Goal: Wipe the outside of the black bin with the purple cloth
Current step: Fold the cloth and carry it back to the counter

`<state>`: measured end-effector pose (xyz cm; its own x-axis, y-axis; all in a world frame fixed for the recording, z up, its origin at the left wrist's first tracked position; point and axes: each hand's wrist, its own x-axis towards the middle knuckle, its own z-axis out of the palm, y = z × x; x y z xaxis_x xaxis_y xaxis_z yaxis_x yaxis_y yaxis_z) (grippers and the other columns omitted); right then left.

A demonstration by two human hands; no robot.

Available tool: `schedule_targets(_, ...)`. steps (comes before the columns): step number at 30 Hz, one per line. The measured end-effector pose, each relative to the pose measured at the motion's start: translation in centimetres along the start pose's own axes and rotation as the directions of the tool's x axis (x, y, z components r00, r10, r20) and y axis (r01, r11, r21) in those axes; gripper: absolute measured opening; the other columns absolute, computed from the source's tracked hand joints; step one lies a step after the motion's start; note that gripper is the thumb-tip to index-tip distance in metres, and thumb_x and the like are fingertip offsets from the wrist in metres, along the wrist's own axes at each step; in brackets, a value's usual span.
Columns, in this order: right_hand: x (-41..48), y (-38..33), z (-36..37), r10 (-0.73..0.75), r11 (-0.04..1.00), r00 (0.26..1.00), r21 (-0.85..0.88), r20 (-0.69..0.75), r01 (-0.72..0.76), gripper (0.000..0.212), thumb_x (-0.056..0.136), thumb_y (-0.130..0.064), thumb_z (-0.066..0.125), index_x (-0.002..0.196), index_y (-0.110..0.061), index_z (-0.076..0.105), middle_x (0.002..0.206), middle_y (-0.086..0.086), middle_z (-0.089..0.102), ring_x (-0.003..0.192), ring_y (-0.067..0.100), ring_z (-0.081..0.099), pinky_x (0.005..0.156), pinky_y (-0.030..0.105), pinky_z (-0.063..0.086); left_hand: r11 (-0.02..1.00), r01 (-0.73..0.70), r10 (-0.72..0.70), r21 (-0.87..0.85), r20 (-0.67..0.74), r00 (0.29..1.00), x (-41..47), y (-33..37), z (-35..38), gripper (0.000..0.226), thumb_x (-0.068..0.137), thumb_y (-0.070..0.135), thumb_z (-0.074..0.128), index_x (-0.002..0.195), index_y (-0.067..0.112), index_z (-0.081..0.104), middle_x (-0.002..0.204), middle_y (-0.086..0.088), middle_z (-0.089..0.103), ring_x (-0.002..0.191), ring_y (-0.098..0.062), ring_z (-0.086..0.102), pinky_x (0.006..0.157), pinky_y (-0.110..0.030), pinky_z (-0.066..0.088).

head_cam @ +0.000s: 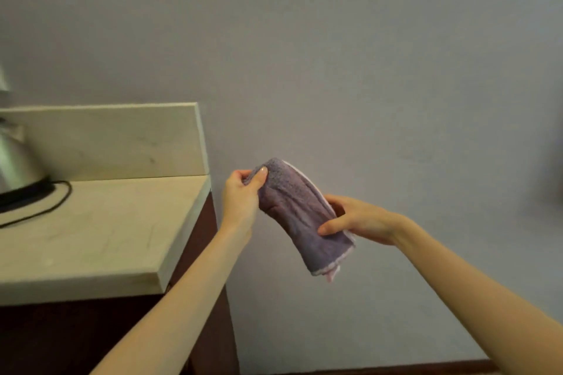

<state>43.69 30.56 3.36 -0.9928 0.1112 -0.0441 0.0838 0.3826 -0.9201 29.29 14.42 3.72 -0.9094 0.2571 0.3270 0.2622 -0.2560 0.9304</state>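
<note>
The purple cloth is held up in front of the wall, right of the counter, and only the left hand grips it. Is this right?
Not quite. The head view shows both hands gripping the purple cloth: the left hand pinches its upper end, the right hand holds its lower part. It is indeed held up in front of the wall, right of the counter.

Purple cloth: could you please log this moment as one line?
purple cloth: mid-air; left hand: pinches upper end; right hand: grips lower end; black bin: unseen
</note>
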Motion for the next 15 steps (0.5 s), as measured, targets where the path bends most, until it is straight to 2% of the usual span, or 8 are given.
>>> schedule_targets(4, 2.7, -1.4, 1.0, -0.018, 0.999, 0.996, 0.050, -0.083, 0.023, 0.039, 0.072, -0.002, 0.069, 0.110, -0.008, 0.060, 0.112, 0.017, 0.066, 0.100, 0.024, 0.063, 0.095, 0.038, 0.048, 1.000, -0.009, 0.011, 0.029, -0.040, 0.999, 2.1, 0.9, -2.9, 0.014, 0.085, 0.019, 0.065, 0.076, 0.015, 0.056, 0.073, -0.002, 0.060, 0.074, -0.020, 0.056, 0.070, -0.034, 0.046)
schedule_targets(8, 6.5, -3.0, 2.3, -0.032, 0.967, 0.988, 0.245, -0.153, 0.069, 0.039, 0.068, 0.002, 0.068, 0.102, -0.012, 0.057, 0.090, 0.011, 0.068, 0.076, 0.022, 0.063, 0.066, 0.032, 0.051, 0.993, -0.030, 0.036, 0.111, -0.049, 0.998, 4.9, 1.6, -7.3, 0.013, 0.085, 0.018, 0.065, 0.080, 0.012, 0.055, 0.083, -0.015, 0.061, 0.079, -0.025, 0.058, 0.078, -0.046, 0.049)
schedule_targets(10, 9.0, -3.9, 3.0, -0.037, 0.960, 0.983, 0.268, -0.182, 0.085, 0.037, 0.073, 0.004, 0.066, 0.103, -0.016, 0.057, 0.081, 0.006, 0.069, 0.068, 0.016, 0.063, 0.053, 0.026, 0.050, 0.988, -0.055, 0.062, 0.144, -0.046, 0.997, 6.4, 2.1, -9.6, 0.014, 0.085, 0.016, 0.065, 0.077, 0.014, 0.054, 0.080, -0.013, 0.061, 0.078, -0.025, 0.058, 0.077, -0.046, 0.049)
schedule_targets(13, 13.1, -5.3, 4.9, -0.028, 0.943, 0.960, 0.311, -0.278, 0.118, 0.035, 0.073, -0.001, 0.068, 0.100, -0.021, 0.059, 0.082, 0.006, 0.066, 0.067, 0.015, 0.062, 0.051, 0.024, 0.049, 0.981, -0.075, 0.089, 0.178, -0.072, 0.993, 8.7, 2.5, -13.0, 0.019, 0.085, 0.013, 0.065, 0.074, 0.017, 0.050, 0.074, -0.008, 0.056, 0.072, -0.023, 0.055, 0.072, -0.041, 0.047)
schedule_targets(15, 15.9, -6.2, 6.5, -0.011, 0.931, 0.940, 0.339, -0.341, 0.134, 0.035, 0.071, -0.005, 0.070, 0.099, -0.022, 0.058, 0.085, 0.005, 0.064, 0.068, 0.014, 0.060, 0.048, 0.021, 0.045, 0.981, -0.058, 0.076, 0.184, -0.092, 0.993, 10.3, 2.3, -15.1, 0.021, 0.086, 0.010, 0.063, 0.077, 0.017, 0.046, 0.081, -0.012, 0.055, 0.068, -0.020, 0.054, 0.069, -0.040, 0.048)
